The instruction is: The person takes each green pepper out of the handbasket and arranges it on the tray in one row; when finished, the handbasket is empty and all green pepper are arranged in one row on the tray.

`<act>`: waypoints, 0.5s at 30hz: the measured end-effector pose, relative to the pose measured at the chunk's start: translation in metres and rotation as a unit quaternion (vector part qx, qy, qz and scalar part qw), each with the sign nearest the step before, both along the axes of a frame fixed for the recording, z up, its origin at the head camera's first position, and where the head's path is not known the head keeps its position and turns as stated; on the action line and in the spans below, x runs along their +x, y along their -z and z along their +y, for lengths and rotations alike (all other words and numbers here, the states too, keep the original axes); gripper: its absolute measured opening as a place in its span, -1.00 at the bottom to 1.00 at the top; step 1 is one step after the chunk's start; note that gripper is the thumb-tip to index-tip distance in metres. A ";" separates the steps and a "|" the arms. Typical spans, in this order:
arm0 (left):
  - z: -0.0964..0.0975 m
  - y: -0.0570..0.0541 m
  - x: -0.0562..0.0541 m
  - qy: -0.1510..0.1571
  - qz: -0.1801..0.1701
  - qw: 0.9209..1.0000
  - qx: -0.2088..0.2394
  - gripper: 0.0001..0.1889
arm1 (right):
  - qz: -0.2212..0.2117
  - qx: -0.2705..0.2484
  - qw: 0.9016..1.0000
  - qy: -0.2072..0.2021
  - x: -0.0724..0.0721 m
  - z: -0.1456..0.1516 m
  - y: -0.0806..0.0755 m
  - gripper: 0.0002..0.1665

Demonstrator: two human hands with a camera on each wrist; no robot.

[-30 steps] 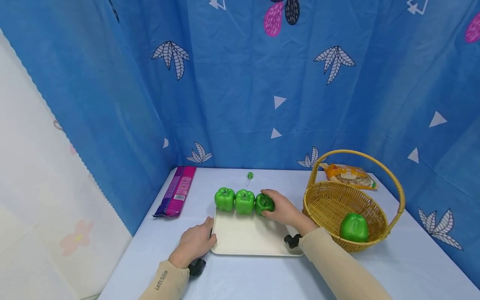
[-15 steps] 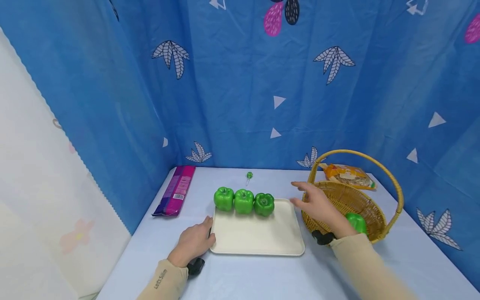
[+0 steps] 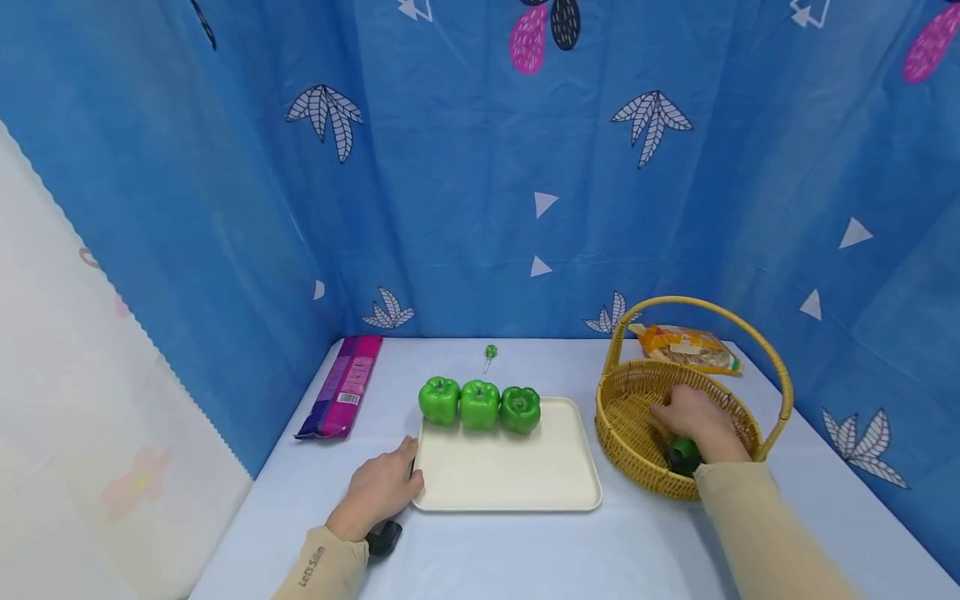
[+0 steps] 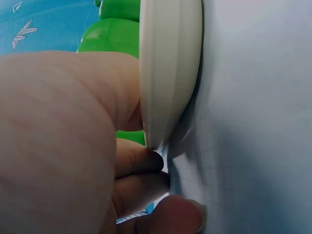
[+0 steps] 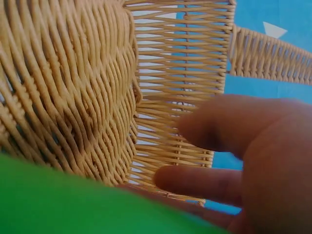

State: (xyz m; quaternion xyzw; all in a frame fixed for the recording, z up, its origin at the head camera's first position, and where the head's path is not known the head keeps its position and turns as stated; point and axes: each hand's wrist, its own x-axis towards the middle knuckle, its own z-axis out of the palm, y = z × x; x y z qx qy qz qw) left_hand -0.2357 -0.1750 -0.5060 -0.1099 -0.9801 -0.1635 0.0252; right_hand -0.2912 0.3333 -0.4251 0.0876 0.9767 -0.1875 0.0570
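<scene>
My left hand (image 3: 380,490) is at the left edge of the cream tray (image 3: 510,477). In the left wrist view its thumb lies over the tray's rim (image 4: 168,63), with the other fingers at the outer side. Three green bell peppers (image 3: 439,401) stand in a row along the tray's far side. My right hand (image 3: 697,417) is inside the wicker basket (image 3: 637,457), over another green bell pepper (image 3: 684,450) that it partly hides. In the right wrist view the fingers (image 5: 200,185) are spread, with the pepper (image 5: 73,200) below them.
A green lollipop (image 3: 491,353) lies behind the peppers. A purple and pink packet (image 3: 342,387) is at the table's left, and an orange food bag (image 3: 688,348) lies behind the basket. The basket's tall handle (image 3: 772,367) arches above the right hand. A blue curtain (image 3: 465,167) hangs behind.
My right hand has let go of the rightmost pepper on the tray, moved right and reached down into the basket. The left hand stays at the tray's edge. The view has shifted slightly.
</scene>
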 end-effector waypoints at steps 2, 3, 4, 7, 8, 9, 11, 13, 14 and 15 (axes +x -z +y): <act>-0.001 0.000 0.001 -0.003 0.005 1.000 0.000 -0.36 | -0.007 -0.004 1.000 0.006 0.000 -0.001 0.002 -0.55; -0.002 0.000 0.001 -0.005 0.007 1.000 0.001 -0.36 | -0.002 -0.004 1.000 0.009 -0.001 -0.002 0.002 -0.53; -0.002 0.000 0.001 -0.005 0.009 1.000 0.002 -0.36 | 0.003 -0.003 1.000 0.013 -0.001 -0.003 0.002 -0.52; -0.002 0.000 0.001 0.000 0.009 1.000 0.004 -0.36 | 0.010 0.004 1.000 0.027 0.000 -0.004 0.003 -0.52; -0.002 0.000 0.001 0.002 0.008 1.000 0.004 -0.35 | 0.012 0.004 0.999 0.032 0.000 -0.003 0.003 -0.53; -0.002 -0.001 0.001 0.003 0.008 1.000 0.004 -0.35 | 0.016 0.002 0.999 0.036 0.000 -0.003 0.003 -0.53; -0.001 -0.001 0.002 0.004 0.008 1.000 0.002 -0.35 | 0.030 -0.002 0.999 0.044 0.001 -0.002 0.005 -0.52; -0.001 -0.001 0.003 0.005 0.009 1.000 0.003 -0.36 | 0.044 -0.005 0.998 0.047 0.001 0.000 0.007 -0.51; -0.001 -0.001 0.003 0.006 0.008 1.000 0.004 -0.36 | 0.050 -0.006 0.998 0.049 0.001 0.001 0.007 -0.51; 0.000 -0.001 0.004 0.007 0.008 1.000 0.005 -0.36 | 0.057 -0.008 0.997 0.051 0.002 0.002 0.008 -0.51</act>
